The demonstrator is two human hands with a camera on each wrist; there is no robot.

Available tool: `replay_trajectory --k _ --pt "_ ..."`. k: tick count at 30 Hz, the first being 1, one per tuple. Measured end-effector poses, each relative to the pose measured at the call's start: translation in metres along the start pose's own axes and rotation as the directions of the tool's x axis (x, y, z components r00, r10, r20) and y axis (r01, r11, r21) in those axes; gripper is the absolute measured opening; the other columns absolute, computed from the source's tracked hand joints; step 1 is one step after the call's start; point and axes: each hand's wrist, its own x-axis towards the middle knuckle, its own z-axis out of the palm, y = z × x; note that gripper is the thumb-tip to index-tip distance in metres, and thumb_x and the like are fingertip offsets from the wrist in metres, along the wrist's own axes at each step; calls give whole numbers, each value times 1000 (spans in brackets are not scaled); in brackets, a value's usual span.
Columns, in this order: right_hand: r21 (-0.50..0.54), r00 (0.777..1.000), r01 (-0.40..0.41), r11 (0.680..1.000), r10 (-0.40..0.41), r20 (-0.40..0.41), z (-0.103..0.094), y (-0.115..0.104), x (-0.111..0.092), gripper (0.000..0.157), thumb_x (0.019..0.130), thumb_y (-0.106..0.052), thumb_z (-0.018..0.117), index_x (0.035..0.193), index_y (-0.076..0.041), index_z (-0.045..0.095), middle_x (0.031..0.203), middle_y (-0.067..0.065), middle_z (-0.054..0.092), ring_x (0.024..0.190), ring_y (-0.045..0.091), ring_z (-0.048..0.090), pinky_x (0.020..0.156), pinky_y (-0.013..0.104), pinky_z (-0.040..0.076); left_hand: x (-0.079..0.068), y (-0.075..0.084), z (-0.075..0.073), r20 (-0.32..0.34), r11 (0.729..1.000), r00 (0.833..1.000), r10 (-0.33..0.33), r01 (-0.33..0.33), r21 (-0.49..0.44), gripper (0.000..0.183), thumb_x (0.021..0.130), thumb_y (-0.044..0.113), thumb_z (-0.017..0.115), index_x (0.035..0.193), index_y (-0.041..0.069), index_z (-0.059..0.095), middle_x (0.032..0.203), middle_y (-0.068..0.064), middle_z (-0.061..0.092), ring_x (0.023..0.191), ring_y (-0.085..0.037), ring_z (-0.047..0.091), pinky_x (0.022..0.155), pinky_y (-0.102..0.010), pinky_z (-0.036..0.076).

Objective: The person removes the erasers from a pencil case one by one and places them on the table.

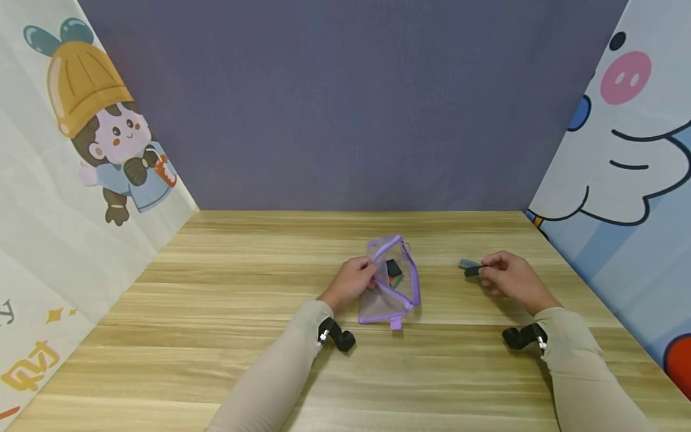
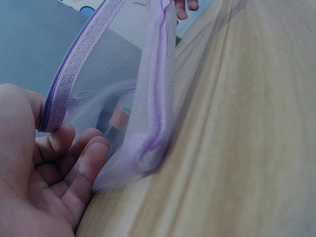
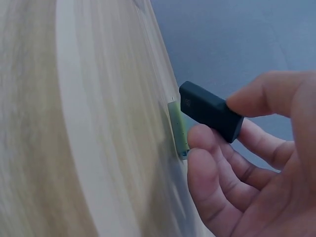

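Right hand (image 1: 513, 281), half curled, pinches a black block (image 3: 210, 109); a green block (image 3: 177, 127) lies just beyond it on the table (image 1: 243, 270). Left hand (image 1: 352, 282) pinches the unzipped pouch (image 1: 376, 307), at its right. Several pieces (image 1: 394, 267) are already inside; 2 blocks remain outside.

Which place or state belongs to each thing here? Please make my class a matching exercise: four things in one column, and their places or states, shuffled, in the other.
Things:
1. Left hand
2. Right hand
3. Mesh pouch
4. Green block

Places or states:
A. Pinches a small dark block
B. On the wooden table, near the right hand
C. Holds the purple zipper edge of the pouch
D. Unzipped, with small items inside

Right pairs: 1-C, 2-A, 3-D, 4-B
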Motion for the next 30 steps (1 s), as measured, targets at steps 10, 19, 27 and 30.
replay_trajectory --k 10,19,27,30 --pt "8 1000 -18 1000 17 13 1 3 3 39 99 -16 60 127 9 48 109 21 64 82 13 65 65 32 57 1 -1 1 -2 1000 1000 -7 7 -6 23 97 17 53 79 6 60 76 -5 66 68 -16 62 64 -30 54" --pt "-21 1000 -19 1000 19 14 -1 3 2 39 99 -14 59 129 8 48 109 22 64 84 16 66 67 32 57 2 -3 0 6 1000 1000 -10 10 -9 23 98 19 53 79 7 61 77 -5 66 69 -16 62 64 -30 53" --pt "-28 999 -28 999 28 22 -2 4 3 39 99 -15 58 130 8 49 109 21 64 83 17 66 67 32 57 2 -3 0 8 1000 1000 -26 26 -16 23 99 19 53 82 7 62 80 -5 66 71 -16 62 66 -30 54" --pt "-30 999 -28 999 29 24 -2 4 3 39 99 -15 58 130 8 49 108 21 64 83 17 66 67 31 57 2 -3 0 12 999 999 -31 31 -26 22 99 19 53 83 7 62 81 -6 66 72 -17 63 67 -31 55"
